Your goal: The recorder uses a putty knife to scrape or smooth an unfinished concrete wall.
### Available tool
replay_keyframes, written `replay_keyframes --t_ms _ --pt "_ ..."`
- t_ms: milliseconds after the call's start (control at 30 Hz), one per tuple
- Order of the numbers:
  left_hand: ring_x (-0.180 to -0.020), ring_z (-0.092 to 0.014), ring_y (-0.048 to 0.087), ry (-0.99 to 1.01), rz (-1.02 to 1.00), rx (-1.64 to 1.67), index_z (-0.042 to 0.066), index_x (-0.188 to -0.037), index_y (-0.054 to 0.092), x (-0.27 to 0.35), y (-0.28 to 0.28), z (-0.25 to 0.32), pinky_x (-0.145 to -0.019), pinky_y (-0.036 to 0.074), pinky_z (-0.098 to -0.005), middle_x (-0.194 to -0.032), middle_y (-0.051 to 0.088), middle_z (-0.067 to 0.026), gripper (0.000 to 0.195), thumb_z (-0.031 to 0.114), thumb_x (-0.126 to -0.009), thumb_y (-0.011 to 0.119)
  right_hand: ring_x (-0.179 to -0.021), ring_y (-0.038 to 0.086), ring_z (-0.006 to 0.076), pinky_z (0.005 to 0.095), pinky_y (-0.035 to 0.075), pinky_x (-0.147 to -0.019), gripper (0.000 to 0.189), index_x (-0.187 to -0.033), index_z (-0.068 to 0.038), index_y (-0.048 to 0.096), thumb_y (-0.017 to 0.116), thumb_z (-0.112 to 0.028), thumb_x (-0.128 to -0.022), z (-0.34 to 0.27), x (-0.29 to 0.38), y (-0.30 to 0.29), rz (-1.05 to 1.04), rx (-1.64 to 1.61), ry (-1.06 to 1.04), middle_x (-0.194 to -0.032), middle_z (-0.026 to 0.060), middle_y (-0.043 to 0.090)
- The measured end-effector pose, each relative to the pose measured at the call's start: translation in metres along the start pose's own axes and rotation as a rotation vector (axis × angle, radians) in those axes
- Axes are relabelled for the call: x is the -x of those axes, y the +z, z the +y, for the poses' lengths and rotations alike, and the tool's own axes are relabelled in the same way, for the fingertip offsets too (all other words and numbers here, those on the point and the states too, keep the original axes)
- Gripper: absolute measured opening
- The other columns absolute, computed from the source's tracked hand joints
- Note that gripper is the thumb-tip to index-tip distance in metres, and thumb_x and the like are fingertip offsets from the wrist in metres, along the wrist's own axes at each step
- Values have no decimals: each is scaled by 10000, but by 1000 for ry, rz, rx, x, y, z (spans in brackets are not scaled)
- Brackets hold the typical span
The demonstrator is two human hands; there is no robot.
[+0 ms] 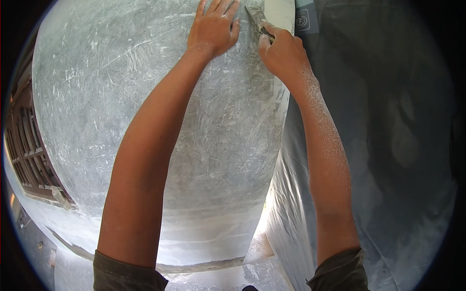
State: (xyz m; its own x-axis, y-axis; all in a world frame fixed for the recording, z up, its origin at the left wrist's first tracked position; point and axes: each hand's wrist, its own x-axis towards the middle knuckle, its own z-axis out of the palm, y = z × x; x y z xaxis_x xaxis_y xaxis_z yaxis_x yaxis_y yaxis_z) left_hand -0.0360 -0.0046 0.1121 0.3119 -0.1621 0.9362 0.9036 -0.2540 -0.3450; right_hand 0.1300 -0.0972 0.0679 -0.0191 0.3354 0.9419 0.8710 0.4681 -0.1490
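Note:
My right hand (285,51) grips a metal scraper (257,16) whose blade lies against or close to a grey plastered wall (218,145), near its right edge. White dust coats the forearm behind that hand. To its left, my left hand (216,27) rests on the same wall with fingers spread and nothing held; its fingertips run out at the top of the view. White scratches, smears and thin crack-like lines mark the plaster. A paler strip (279,14) runs along the wall's edge beside the scraper.
Dark plastic sheeting (382,109) hangs along the right, with a shiny fold (291,192) near the wall's lower edge. A brown wooden window grille (29,145) stands at the far left, a whitish object (61,198) by its sill. Below lies a dusty floor (262,272).

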Motion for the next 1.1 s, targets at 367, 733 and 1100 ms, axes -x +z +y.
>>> replay_keyframes --t_ms 367,733,1100 --pt "-1491 -309 263 -3 -43 -13 9 -1459 436 6 -1 -2 -1233 152 -484 -1566 364 -176 562 265 -960 483 -1154 631 420 510 497 -1005 474 -1359 -103 602 517 -244 -915 6 -14 3 5 2 -28 -1221 277 645" --pt "-1508 -308 218 7 -51 -11 28 -1480 412 0 -5 3 -1237 127 -487 -1590 320 -176 599 311 -961 508 -1170 623 417 500 492 -1018 478 -1359 -111 601 511 -247 -910 8 -13 3 33 26 1 -1243 272 637" --pt "-1513 -306 205 5 -79 -25 41 -1498 395 0 -4 2 -1243 114 -484 -1598 308 -173 611 350 -980 490 -1160 627 416 511 497 -1006 460 -1353 -104 603 504 -245 -926 11 -3 5 -17 2 32 -1220 269 648"
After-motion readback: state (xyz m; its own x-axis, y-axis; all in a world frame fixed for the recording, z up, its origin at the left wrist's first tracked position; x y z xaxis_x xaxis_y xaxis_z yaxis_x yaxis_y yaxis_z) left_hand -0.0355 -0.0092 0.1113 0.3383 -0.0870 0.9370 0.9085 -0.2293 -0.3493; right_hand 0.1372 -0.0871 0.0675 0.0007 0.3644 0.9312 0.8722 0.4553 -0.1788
